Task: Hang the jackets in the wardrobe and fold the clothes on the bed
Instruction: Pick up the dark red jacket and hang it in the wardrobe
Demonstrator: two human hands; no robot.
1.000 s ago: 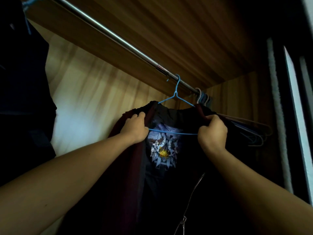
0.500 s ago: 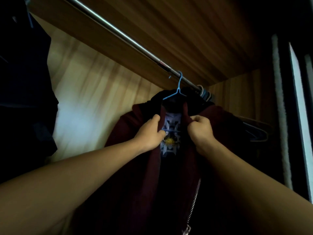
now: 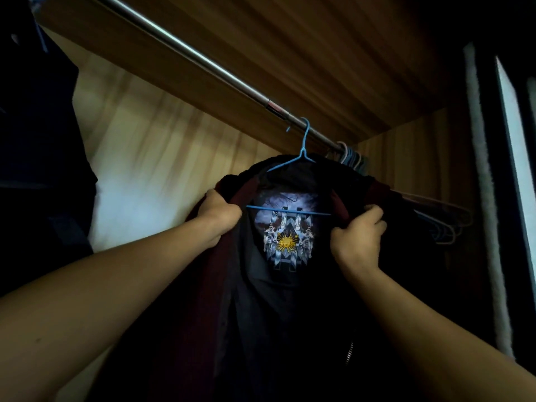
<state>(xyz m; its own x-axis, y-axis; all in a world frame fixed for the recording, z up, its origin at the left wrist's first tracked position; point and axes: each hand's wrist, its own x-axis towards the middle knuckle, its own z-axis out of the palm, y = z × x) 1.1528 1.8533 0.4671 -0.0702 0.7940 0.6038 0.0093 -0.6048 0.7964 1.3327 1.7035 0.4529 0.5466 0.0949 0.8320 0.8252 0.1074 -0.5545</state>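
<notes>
**Maroon jacket held open on the rail**

The maroon jacket [image 3: 207,285] hangs with its long axis vertical, collar up and front toward the camera. It is on a blue wire hanger [image 3: 290,211] hooked near the right end of the metal rail [image 3: 185,50]. The left hand [image 3: 219,216] and right hand [image 3: 359,242] each grip a front edge with curled fingers, holding the jacket apart over a printed dark T-shirt [image 3: 285,242]. Empty hangers [image 3: 349,156] crowd the rail's right end, against the wood-grain wardrobe back panel [image 3: 150,158].

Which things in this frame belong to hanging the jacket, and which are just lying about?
In use: jacket, blue hanger, rail, left hand and right hand, both gripping the jacket's front edges.
Lying about: empty hangers at the rail's right end, dark clothes far left.
</notes>
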